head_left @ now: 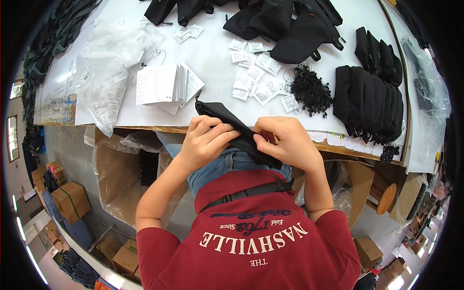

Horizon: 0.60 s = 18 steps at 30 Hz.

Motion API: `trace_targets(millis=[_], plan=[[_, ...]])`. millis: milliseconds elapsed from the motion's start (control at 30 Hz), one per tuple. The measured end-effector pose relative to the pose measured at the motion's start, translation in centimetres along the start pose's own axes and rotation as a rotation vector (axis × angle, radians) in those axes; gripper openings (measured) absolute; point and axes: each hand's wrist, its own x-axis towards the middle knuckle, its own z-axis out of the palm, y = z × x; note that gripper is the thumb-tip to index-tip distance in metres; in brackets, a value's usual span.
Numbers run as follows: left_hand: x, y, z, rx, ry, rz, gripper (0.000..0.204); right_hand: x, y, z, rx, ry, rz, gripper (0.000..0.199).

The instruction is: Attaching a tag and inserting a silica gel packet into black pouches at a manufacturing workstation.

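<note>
A slim black fabric pouch [223, 113] slants across my lap at the table's front edge, its looped upper end resting toward the tabletop. My left hand [205, 141] grips its left side with curled fingers. At the pouch's right side, my right hand [286, 140] pinches the fabric between thumb and fingers. Just beyond my left hand stands a thick stack of white printed cards [157, 86]. Small white labels [252, 79] lie scattered past the pouch, beside a tangled heap of black strings [309, 89].
Black pouches [369, 101] stand in a tight row at the right. More black bags [270, 21] are heaped at the far side of the white table [208, 63]. A clear plastic bag [104, 72] lies at the left. Below the table sits an open, plastic-lined carton [116, 179].
</note>
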Motion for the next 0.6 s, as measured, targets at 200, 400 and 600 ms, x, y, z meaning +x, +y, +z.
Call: trace_targets(millis=[200, 400, 600], plan=[[0.1, 0.1, -0.3, -0.04, -0.009, 0.022, 0.024, 0.3, 0.7, 0.2, -0.109, 0.074, -0.048, 0.008], [0.1, 0.7, -0.8, -0.091, -0.066, 0.017, 0.022, 1.3, 1.1, -0.3, -0.297, 0.175, -0.099, 0.008], [0.8, 2.3, -1.2, -0.054, -0.473, -0.061, 0.025, 3.6, 1.9, 0.2, -0.458, 0.275, -0.248, 0.007]])
